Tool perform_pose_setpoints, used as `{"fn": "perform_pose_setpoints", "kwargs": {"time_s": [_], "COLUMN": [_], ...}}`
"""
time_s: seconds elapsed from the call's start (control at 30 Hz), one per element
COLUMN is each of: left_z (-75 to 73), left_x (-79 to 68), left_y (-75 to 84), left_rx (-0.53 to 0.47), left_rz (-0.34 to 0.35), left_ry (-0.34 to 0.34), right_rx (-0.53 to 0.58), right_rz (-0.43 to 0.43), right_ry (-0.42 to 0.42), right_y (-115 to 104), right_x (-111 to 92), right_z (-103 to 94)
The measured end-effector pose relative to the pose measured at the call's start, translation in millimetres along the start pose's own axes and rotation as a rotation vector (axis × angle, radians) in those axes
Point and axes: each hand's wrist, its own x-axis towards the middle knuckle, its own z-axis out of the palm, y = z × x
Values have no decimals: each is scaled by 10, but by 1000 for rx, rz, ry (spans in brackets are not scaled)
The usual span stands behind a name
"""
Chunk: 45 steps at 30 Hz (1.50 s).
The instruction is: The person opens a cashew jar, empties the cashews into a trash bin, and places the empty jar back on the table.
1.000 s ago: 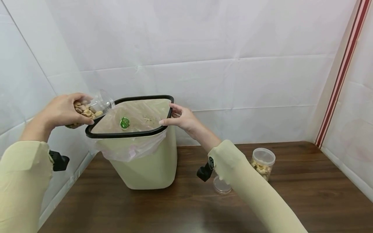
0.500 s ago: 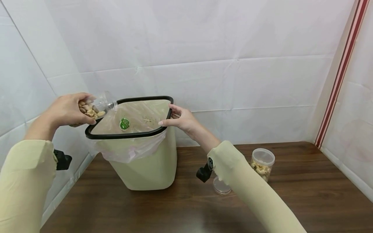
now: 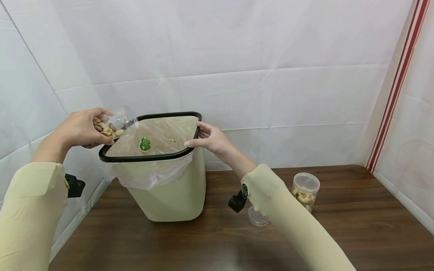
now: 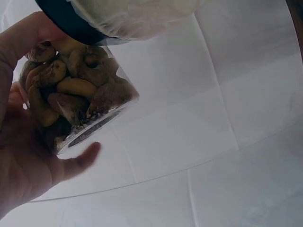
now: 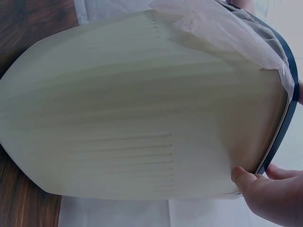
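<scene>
My left hand (image 3: 79,128) grips a clear plastic jar (image 4: 78,92) of brown and pale curved pieces that look like cashews. The jar lies tilted on its side, its open mouth at the left of the bin's rim. My right hand (image 3: 215,139) holds the black rim (image 3: 198,132) on the bin's right side, thumb on the near side; the right wrist view shows its fingers (image 5: 244,178) at this edge. The pale green bin (image 3: 173,192) is lined with a thin translucent bag (image 3: 152,177). Inside lie a round green and white piece (image 3: 145,144) and small crumbs.
On the brown table (image 3: 217,244), a second lidded jar (image 3: 306,190) of pale pieces stands to the right, partly behind the right sleeve. A clear round lid (image 3: 258,218) lies left of it. White sheets (image 3: 237,45) hang behind and at the sides.
My left hand and the jar have shifted slightly to the right, bringing the jar's mouth further over the bin's rim. My right hand stays on the rim.
</scene>
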Motion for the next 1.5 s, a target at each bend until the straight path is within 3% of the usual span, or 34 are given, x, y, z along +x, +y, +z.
{"fn": "perform_pose_setpoints", "kwargs": {"time_s": [0.37, 0.83, 1.5], "left_z": [-18, 13, 5], "left_x": [1, 30, 94], "left_y": [-14, 69, 56], "left_rx": [1, 19, 84], "left_rz": [-13, 36, 72], "left_ry": [-16, 13, -24], "right_rx": [0, 2, 4], "right_rz": [2, 4, 7], "right_ry": [6, 12, 6], "right_y": [9, 7, 4], "right_x": [6, 12, -17], "right_z": [-6, -7, 4]}}
